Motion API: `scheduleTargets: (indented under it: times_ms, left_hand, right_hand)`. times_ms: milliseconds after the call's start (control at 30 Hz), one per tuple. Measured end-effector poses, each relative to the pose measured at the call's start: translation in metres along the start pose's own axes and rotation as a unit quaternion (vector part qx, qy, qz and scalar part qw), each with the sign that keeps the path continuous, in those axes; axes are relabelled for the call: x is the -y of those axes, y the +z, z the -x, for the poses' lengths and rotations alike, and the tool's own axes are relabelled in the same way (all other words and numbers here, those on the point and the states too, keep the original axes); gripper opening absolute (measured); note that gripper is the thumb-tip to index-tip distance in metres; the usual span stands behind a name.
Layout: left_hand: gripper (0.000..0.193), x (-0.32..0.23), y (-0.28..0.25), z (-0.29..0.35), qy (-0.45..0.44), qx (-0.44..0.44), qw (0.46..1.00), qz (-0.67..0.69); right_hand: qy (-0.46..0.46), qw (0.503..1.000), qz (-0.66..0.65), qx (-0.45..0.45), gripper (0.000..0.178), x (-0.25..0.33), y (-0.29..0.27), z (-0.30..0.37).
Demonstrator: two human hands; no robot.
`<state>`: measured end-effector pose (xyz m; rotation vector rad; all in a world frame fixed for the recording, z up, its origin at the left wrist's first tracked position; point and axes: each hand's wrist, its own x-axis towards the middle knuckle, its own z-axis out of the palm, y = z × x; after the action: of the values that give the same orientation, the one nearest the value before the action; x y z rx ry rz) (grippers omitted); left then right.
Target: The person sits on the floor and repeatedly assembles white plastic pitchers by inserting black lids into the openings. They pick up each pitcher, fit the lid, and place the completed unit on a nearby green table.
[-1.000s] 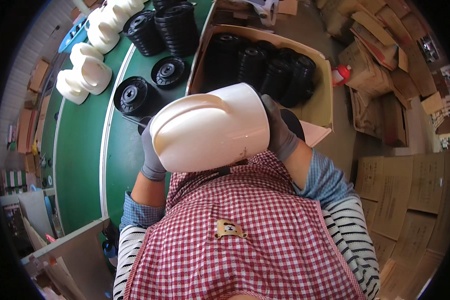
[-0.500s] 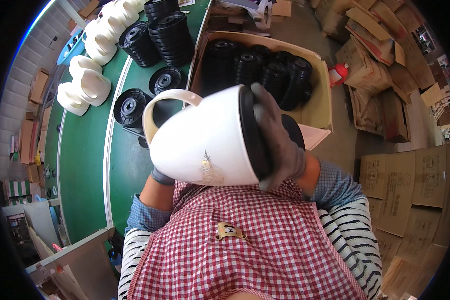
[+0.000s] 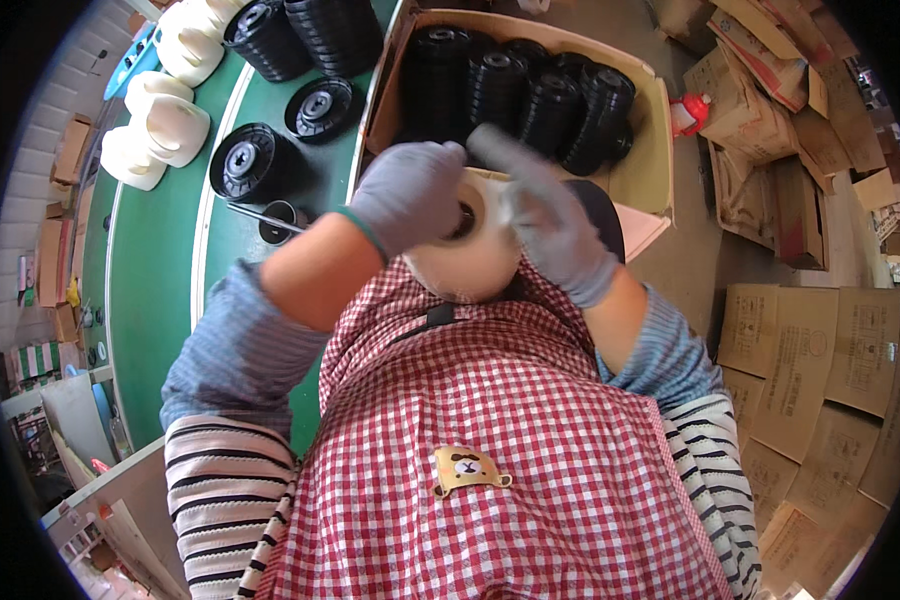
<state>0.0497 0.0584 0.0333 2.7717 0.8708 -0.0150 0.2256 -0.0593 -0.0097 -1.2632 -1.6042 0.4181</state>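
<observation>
A white kettle body (image 3: pixel 463 272) stands in front of my apron, a dark round opening (image 3: pixel 462 220) showing in its top. My left hand (image 3: pixel 407 195), in a grey glove, is closed at its left and far side; the fingers hide what part they grip, and no handle shows. On the other side my right hand (image 3: pixel 560 225), also gloved, touches the body near the thumb. Its fingers are stretched out toward the far left and blurred by motion. A black round part (image 3: pixel 598 215) shows behind the right hand.
On the green table (image 3: pixel 155 290) at left are white kettle bodies (image 3: pixel 175 130), black round bases (image 3: pixel 253 160) and a screwdriver-like tool (image 3: pixel 265 217). A cardboard box (image 3: pixel 650 150) of stacked black bases stands ahead. Cartons (image 3: pixel 790 350) pile up at right.
The white kettle body was tilted on its side with its handle left and black base right; now its top faces up, lower and nearer me. My left hand came from beneath to its top.
</observation>
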Motion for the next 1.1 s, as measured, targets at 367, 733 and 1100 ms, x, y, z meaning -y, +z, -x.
scheduleTargets:
  times_ms: [367,733,1100]
  left_hand:
    - [0.075,-0.037,0.000,0.058,0.092,-0.025,0.984,0.150]
    - [0.033,-0.032,0.018,0.036,0.087,-0.043,0.987,0.131]
    - [0.043,-0.017,0.023,0.039,0.118,-0.063,0.982,0.131]
  right_hand:
    - [-0.039,0.969,0.126,0.208,0.081,0.013,-0.048,0.022]
    - [0.011,0.953,0.193,0.235,0.028,0.016,-0.020,0.008]
    - [-0.019,0.960,0.186,0.207,0.056,0.004,-0.017,0.008]
